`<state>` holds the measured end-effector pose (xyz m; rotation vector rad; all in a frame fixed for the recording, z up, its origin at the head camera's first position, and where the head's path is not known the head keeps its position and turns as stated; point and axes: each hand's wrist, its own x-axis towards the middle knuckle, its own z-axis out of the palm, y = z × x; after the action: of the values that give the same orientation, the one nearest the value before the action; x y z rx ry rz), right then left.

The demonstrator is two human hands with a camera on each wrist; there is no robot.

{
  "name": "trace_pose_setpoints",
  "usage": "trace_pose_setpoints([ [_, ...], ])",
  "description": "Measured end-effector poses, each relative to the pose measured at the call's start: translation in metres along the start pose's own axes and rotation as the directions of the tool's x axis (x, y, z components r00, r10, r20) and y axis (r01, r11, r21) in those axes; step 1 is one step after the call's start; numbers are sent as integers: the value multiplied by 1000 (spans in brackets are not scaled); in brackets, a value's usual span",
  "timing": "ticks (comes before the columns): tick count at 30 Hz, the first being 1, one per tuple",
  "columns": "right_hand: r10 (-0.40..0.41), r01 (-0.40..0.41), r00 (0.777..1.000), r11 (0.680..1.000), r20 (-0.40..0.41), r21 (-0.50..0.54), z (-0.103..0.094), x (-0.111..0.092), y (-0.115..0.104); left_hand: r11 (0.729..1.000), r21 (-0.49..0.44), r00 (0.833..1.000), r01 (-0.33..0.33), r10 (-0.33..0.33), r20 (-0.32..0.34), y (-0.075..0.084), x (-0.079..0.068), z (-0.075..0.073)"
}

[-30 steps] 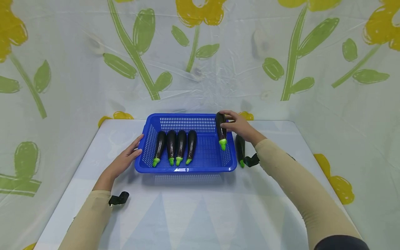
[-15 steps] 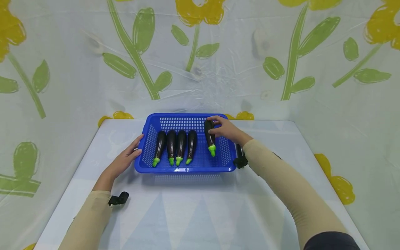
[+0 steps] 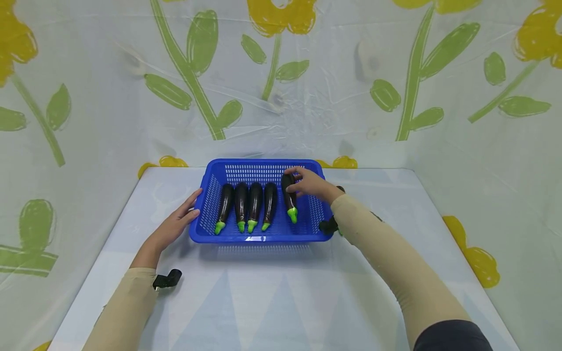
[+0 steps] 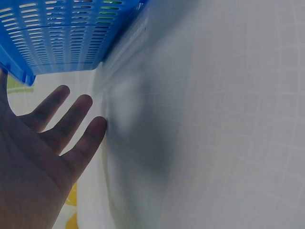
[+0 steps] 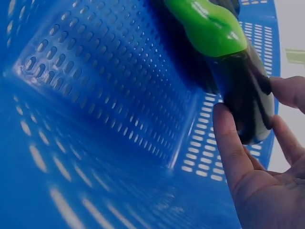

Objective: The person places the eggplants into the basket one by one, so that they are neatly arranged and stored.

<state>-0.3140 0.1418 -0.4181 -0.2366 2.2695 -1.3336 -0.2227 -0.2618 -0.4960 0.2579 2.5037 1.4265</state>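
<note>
My right hand (image 3: 312,185) pinches a dark eggplant (image 3: 289,194) with a green stem end, inside the right half of a blue perforated basket (image 3: 263,239). In the right wrist view, thumb and fingers close round the blunt end of this eggplant (image 5: 240,88), its green stem pointing away from the palm. To its left, several similar eggplants (image 3: 255,202) lie side by side in the basket, stems toward me. My left hand (image 3: 172,227) rests at the basket's left rim with fingers extended; the left wrist view shows these fingers spread beside the basket wall (image 4: 62,38).
Another eggplant (image 3: 341,188) lies on the table just right of the basket, mostly hidden by my right forearm. The basket stands toward the back of the white table (image 3: 263,302). A flower-print sheet (image 3: 329,97) hangs close behind and along both sides.
My right hand has carried the eggplant leftward and down, from the basket's right wall toward the row of eggplants. The left hand and the basket have stayed in place.
</note>
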Motion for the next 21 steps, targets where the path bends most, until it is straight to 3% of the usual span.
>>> trace_pose_setpoints([
  [21,75,-75,997,997,-23,-1,19,19,8,1000,-5,1000,-5,5,-12,1,-2,2],
])
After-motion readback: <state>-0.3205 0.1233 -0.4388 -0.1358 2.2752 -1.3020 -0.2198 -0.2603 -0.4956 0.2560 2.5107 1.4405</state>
